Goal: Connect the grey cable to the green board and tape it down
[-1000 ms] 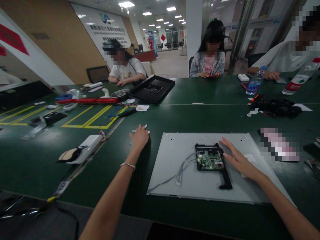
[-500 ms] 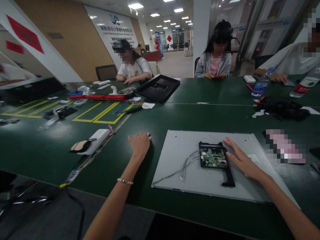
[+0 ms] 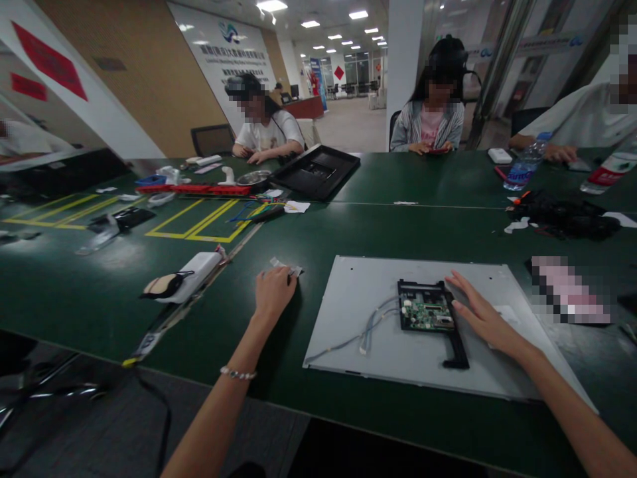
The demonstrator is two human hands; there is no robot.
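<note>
My left hand (image 3: 275, 292) is down at the green tabletop, fingers curled over a small crumpled scrap of clear plastic (image 3: 279, 263) that shows past the fingertips. To its right lies a flat grey display panel (image 3: 343, 285). On the panel sits a black plastic frame (image 3: 456, 348) holding a green circuit board (image 3: 423, 316), with grey cables (image 3: 369, 328) running off to the left. My right hand (image 3: 480, 322) is open, fingers stretched out, resting at the right side of the frame; its fingertips are at the frame's edge.
Left of my left hand is a white power strip (image 3: 192, 275) with a beige, black-edged object on it. A black monitor housing (image 3: 316, 174) lies across the table. A water bottle (image 3: 525, 166) and a black heap (image 3: 565, 214) are at right. Several people sit around.
My left hand has turned and its fingers have come down lower; more of the clear plastic scrap shows beyond them. My right hand, the panel and the board stay in place.
</note>
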